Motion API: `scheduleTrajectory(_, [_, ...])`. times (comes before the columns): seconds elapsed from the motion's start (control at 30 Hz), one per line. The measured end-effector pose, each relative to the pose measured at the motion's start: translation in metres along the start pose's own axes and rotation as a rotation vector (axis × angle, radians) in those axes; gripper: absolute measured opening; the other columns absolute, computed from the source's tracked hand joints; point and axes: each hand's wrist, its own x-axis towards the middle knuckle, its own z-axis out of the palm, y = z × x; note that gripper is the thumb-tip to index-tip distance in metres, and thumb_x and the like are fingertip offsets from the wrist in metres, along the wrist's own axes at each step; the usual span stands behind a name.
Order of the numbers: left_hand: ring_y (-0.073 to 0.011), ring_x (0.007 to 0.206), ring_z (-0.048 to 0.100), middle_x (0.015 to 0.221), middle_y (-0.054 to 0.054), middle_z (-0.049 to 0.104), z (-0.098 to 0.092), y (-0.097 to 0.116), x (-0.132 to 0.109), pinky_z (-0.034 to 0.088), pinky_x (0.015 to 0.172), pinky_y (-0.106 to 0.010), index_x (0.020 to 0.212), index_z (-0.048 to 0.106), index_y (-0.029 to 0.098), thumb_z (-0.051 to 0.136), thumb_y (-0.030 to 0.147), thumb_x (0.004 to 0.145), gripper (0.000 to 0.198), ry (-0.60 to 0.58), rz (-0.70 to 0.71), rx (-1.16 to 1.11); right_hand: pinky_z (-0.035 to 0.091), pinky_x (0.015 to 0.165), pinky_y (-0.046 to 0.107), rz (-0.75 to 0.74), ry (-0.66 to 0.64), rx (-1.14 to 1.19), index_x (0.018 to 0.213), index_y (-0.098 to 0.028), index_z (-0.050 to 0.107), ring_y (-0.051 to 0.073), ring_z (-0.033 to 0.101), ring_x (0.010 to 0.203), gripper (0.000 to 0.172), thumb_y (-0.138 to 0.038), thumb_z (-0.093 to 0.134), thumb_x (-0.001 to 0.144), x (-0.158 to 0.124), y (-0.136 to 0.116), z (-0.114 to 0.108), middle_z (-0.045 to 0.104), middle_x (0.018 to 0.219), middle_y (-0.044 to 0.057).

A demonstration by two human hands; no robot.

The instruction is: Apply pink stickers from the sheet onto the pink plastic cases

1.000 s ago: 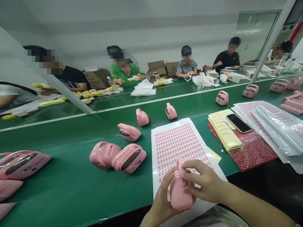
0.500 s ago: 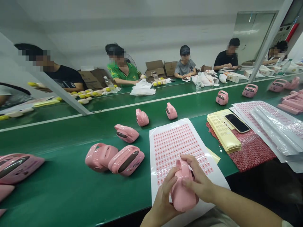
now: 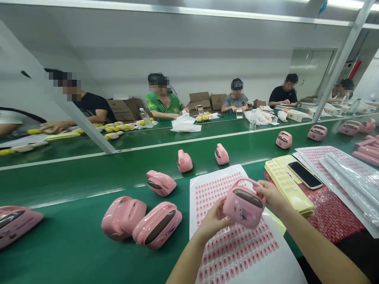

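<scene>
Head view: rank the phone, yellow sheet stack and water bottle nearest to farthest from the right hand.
1. Yellow sheet stack, just right of the right hand on the pink device.
2. Phone, farther right, at the stack's edge.
3. Water bottle, across the belt on the far side.

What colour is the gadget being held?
Pink gadget, dark front panel; head view shows it.

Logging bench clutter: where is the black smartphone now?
In the head view, the black smartphone lies at right, partly on the stack of pale yellow sheets, just beyond the right hand.
</scene>
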Motion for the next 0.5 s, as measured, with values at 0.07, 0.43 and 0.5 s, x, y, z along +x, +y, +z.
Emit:
scheduleTrajectory(0.07, [-0.0203,0.081,0.059,0.090,-0.009,0.059,0.000,-0.015,0.021,0.048,0.074,-0.037,0.107,0.048,0.016,0.056,0.052,0.068,0.053,0.123,-0.026,0.036,0.028,0.042,0.021,-0.071,0.170,-0.271,0.056,-0.020,0.038,0.010,0.041,0.043,0.020,-0.032,0.052,0.064,0.032,-0.014,-0.010,0.044,0.047,-0.006])
scheduleTrajectory(0.43, [-0.0171,0.060,0.052,0.067,-0.005,0.060,0.014,-0.043,0.027,0.042,0.057,-0.031,0.070,0.061,0.019,0.047,0.031,0.074,0.018,0.144,0.056,0.281,0.047,0.072,0.033,0.013,0.488,-0.747,0.100,-0.014,0.054,0.016,0.057,0.084,0.023,-0.031,0.049,0.085,0.209,-0.033,-0.009,0.058,0.098,0.006])
scheduleTrajectory(0.5, [-0.0169,0.060,0.052,0.068,-0.004,0.061,0.015,-0.040,0.027,0.042,0.057,-0.030,0.069,0.061,0.020,0.047,0.029,0.074,0.018,0.138,0.062,0.305,0.047,0.075,0.037,0.016,0.493,-0.762,0.105,-0.014,0.053,0.017,0.056,0.088,0.026,-0.031,0.049,0.086,0.220,-0.034,-0.005,0.056,0.104,0.007])
